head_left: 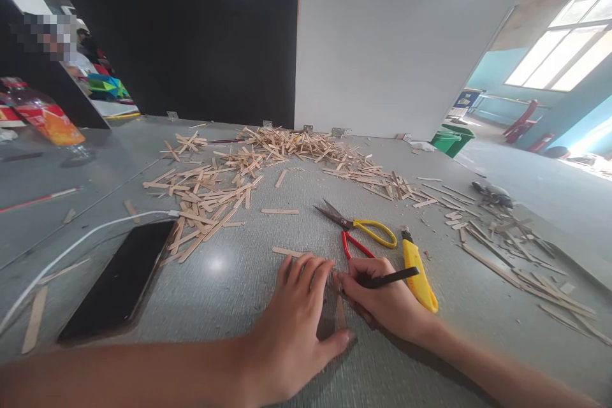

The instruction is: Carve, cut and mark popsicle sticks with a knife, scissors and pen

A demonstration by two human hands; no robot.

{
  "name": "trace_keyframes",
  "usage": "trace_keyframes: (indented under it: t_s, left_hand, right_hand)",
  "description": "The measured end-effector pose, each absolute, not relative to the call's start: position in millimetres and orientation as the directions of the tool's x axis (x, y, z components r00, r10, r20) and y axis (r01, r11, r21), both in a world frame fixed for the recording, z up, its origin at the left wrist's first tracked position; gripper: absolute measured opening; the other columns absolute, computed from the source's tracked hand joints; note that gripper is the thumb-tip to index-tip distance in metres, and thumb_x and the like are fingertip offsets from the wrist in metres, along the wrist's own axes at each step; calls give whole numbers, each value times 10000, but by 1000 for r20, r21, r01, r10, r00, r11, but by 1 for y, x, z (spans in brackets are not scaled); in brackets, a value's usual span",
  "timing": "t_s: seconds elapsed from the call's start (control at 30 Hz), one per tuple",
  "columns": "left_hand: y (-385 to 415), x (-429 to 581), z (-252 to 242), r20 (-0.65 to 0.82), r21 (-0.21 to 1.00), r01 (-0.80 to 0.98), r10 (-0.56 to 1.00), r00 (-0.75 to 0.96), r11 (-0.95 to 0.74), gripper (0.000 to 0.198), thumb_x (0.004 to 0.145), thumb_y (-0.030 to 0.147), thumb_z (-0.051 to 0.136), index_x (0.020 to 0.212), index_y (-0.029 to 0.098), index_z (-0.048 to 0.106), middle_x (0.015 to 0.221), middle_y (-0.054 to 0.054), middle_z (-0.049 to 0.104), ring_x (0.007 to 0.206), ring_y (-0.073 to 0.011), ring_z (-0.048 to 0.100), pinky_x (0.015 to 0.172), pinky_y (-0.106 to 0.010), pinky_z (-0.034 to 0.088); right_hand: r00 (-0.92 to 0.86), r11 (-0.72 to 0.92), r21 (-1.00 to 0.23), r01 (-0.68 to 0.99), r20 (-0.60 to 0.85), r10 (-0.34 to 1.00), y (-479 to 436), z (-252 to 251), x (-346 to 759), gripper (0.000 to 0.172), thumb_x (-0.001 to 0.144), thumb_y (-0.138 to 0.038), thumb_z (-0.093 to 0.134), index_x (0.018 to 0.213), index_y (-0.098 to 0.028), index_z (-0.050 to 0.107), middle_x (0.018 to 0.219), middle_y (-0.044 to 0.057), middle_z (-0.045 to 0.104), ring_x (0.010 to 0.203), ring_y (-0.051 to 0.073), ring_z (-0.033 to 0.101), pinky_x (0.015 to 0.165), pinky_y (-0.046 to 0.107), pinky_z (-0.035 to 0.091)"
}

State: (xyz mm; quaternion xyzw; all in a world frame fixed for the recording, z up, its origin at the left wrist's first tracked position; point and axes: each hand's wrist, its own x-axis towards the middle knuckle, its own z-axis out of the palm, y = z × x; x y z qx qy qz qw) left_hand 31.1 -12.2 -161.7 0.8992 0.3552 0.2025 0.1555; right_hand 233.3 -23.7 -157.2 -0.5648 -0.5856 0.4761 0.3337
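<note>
- On the worktop [215, 306], between the 2 hands: 1 stick [341, 311], partly covered.
- Left hand [299, 312]: palm down, fingers and thumb apart, thumb at stick's near end.
- Right hand [377, 296]: clamped on black pen [396, 276], tip hidden.
- Just beyond right hand: scissors [345, 224], blades apart, 1 red and 1 yellow handle.
- Beside right hand: yellow cutter [415, 262].
- Far left: phone [119, 280], white cable [95, 231] alongside.
- Farther back: stick pile [306, 145].
</note>
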Motion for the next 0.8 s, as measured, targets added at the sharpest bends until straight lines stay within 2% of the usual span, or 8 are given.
trace_keyframes:
  t_s: [0.27, 0.8]
  left_hand:
    - [-12, 32, -166, 272, 401, 579, 695, 665, -710, 876, 795, 404, 824, 1474, 142, 338, 1459, -211, 520, 1371, -429, 447, 1124, -693, 389]
    - [-13, 31, -170, 257, 451, 582, 723, 641, -676, 895, 760, 377, 848, 1478, 148, 365, 1452, -213, 522, 1378, -438, 443, 1139, -707, 374]
  right_hand:
    - [-150, -71, -933, 352, -131, 980, -23, -159, 233, 431, 968, -406, 596, 603, -230, 448, 443, -64, 449, 344, 79, 397, 334, 189, 260]
    - [-154, 34, -907, 420, -35, 987, -21, -164, 232, 395, 947, -351, 592, 610, -221, 432, 521, -67, 393, 439, 89, 388, 420, 223, 270]
